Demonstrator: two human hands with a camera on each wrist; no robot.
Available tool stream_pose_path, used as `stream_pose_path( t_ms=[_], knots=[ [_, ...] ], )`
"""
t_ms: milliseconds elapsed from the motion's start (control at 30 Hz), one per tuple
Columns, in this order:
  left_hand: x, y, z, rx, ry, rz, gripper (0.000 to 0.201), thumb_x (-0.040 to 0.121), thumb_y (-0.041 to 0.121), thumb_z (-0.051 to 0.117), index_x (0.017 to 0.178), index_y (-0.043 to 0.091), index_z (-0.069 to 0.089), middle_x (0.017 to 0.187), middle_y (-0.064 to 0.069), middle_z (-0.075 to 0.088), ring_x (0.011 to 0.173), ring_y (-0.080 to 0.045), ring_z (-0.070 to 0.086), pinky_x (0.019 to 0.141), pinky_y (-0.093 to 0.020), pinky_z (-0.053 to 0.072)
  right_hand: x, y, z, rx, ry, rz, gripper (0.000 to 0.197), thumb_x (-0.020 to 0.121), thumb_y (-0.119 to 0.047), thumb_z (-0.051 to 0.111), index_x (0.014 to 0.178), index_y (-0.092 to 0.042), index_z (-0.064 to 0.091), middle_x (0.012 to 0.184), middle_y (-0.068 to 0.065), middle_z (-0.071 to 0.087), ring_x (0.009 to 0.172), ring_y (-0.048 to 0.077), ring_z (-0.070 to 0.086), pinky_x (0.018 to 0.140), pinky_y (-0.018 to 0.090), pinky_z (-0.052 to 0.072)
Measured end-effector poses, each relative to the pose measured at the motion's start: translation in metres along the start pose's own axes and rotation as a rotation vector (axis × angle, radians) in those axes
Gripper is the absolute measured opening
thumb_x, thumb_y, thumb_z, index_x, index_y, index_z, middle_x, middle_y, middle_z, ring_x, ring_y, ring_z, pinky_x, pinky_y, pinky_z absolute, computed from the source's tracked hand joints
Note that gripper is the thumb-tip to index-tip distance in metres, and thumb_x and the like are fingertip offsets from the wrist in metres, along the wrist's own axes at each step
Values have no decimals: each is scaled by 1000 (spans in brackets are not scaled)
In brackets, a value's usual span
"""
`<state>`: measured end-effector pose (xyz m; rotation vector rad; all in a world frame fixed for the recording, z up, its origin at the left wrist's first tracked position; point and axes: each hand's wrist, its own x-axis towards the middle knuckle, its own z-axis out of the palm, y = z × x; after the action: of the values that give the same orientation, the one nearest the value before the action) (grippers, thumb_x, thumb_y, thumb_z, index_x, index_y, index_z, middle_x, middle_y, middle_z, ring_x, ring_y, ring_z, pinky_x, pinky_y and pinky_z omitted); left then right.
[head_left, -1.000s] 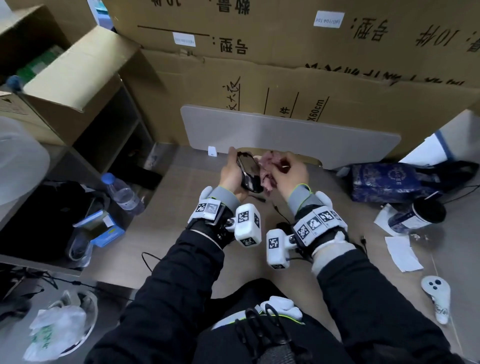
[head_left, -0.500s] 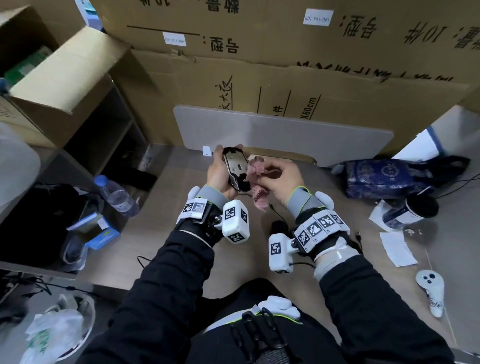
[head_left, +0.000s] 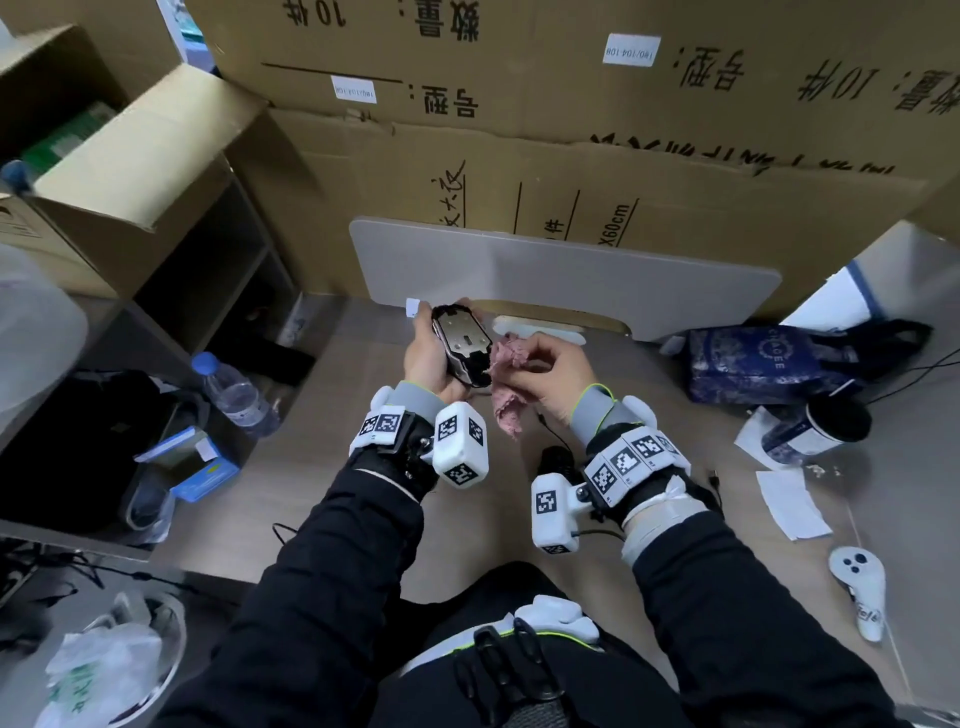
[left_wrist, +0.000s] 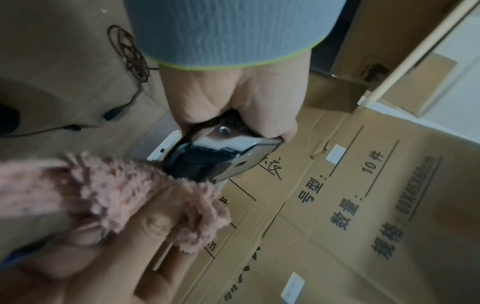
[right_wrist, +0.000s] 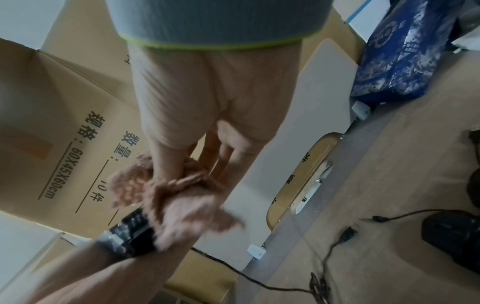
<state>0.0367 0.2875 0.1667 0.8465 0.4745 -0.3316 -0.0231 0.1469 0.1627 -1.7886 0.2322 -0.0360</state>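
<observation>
mouse (head_left: 462, 345) turned underside-up in left hand (head_left: 426, 359); pink cloth (head_left: 508, 410) — right hand (head_left: 551, 375) — alongside

head view downward, wrist views close, sharing mouse (head_left: 462, 345)

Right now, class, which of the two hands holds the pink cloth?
The right hand: its fingers curl round the pink cloth. The left hand grips a black mouse instead, with the silvery underside turned up.

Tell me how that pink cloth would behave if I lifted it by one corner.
Probably floppy: the pink cloth bunches in the right hand and its loose end droops. Likely light, being thin and small in that hand. Its fuzzy pile should resist slipping.
</observation>
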Motion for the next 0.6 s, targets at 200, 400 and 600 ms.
stream_pose_path(
  t_ms=[200,400,600],
  knots=[
    [-17,-10,-4,620,-7,-42,79,95,77,23,109,19,76,96,-7,77,90,-25,72,76,-28,59,12,1,-7,7,304,70,20,80,-36,76,91,-25,64,94,-1,70,90,25,67,88,43,55],
    [-30,-10,-13,790,-80,68,59,103,63,25,98,25,70,112,-12,71,100,-24,67,92,-35,53,10,-12,1,-49,280,-25,22,96,-32,61,109,-16,67,100,0,69,95,21,64,84,27,48],
    [-19,-12,-29,852,-154,86,75,88,79,34,111,22,77,115,-12,74,106,-26,71,103,-48,51,-1,-8,25,-2,9,42,28,98,-24,59,123,-14,66,100,-4,69,78,-5,62,73,12,47]
  ],
)
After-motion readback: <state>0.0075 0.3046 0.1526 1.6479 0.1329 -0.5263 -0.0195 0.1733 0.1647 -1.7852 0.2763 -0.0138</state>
